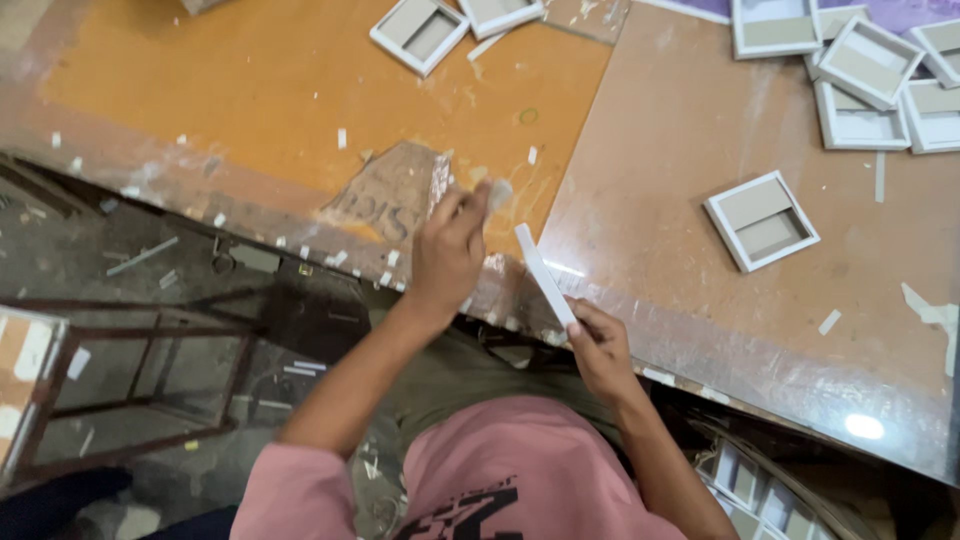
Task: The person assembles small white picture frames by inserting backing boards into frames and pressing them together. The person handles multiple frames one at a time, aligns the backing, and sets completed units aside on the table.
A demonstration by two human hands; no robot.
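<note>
Nearest, at the bottom edge of the view: pink shirt (pixel 520 480) with a black print, both forearms reaching up toward the worktable (pixel 300 90).

Right hand (pixel 600 350): fingers closed on the lower end of a narrow white strip (pixel 540 272), pinched between thumb and fingertips. The strip stands tilted, its upper end leaning left and away, over the table's near edge. It sits between the two hands and is free of the left one.

Left hand (pixel 448 250): fingers curled together, fingertips pressed on a small pale scrap (pixel 498 192), possibly cloth or a wad of paper; blur makes it hard to tell. The scrap lies on the orange tabletop just beside a worn brown patch (pixel 385 200).

To the left and below the table: a dark metal frame stand (pixel 140 380) on a gritty floor with white offcuts scattered about.

Further out on the right, brown board (pixel 680 130): one square white-rimmed tray (pixel 762 220) with a grey-brown insert lies alone, well apart from the hands. Beyond it, at the top right corner, a stack of similar trays (pixel 870 80), overlapping. At top centre, two more trays (pixel 420 32) sit on the orange surface.
</note>
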